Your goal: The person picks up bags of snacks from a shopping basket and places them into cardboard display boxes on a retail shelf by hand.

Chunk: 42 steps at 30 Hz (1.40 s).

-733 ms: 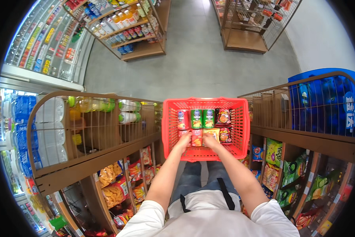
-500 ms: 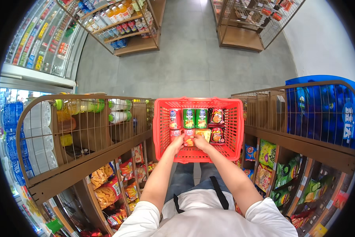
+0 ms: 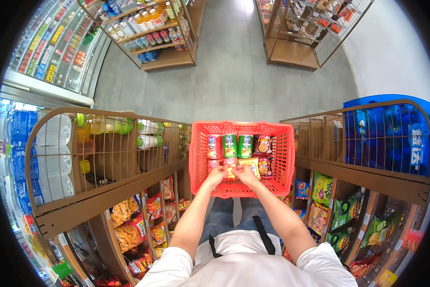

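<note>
Shop aisle, grey floor [image 3: 234, 91]. Red basket [image 3: 200, 158] of cans and packets; left hand [image 3: 215, 176] and right hand [image 3: 245, 174] pinch its near rim. Step: carrying; next calls for level holding.

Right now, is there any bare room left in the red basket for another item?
Little. The red basket holds three green cans along its far wall and snack packets toward its right. Both hands crowd the near edge. Mesh floor shows only along the right wall.

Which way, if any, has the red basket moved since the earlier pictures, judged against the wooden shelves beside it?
Yes. The red basket has moved forward along the aisle; the wooden shelves now lie further back beside it, with both hands still at its near rim.
</note>
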Each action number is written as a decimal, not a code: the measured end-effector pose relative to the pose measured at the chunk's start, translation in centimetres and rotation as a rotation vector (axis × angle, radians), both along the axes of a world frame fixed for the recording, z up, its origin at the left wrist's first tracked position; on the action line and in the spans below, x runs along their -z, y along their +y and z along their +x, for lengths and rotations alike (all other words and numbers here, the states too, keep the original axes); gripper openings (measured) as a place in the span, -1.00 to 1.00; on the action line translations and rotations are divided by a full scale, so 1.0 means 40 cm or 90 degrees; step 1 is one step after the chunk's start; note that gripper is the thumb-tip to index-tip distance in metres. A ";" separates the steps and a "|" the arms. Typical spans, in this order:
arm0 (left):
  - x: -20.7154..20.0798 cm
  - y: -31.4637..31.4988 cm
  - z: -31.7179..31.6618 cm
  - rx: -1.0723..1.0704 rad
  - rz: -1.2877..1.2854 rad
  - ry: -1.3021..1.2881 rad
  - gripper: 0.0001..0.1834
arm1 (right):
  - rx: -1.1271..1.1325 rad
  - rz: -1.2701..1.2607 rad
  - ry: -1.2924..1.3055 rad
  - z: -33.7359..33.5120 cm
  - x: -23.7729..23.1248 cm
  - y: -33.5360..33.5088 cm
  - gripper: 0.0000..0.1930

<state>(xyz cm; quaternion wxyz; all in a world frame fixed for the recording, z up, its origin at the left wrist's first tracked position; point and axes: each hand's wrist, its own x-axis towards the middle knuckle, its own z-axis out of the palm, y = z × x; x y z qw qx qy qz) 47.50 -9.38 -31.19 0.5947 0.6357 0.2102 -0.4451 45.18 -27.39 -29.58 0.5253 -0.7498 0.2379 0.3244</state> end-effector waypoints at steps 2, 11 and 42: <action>-0.030 -0.003 -0.006 -0.024 0.015 -0.032 -0.62 | 0.100 0.080 0.046 -0.007 -0.037 0.004 -0.63; -0.150 0.008 -0.034 -0.095 -0.081 -0.107 -0.59 | 0.287 0.256 0.007 -0.060 -0.164 0.010 -0.55; -0.657 0.039 -0.319 -0.375 -0.133 -0.492 -0.52 | -0.010 0.206 -0.417 -0.197 -0.628 0.074 -0.59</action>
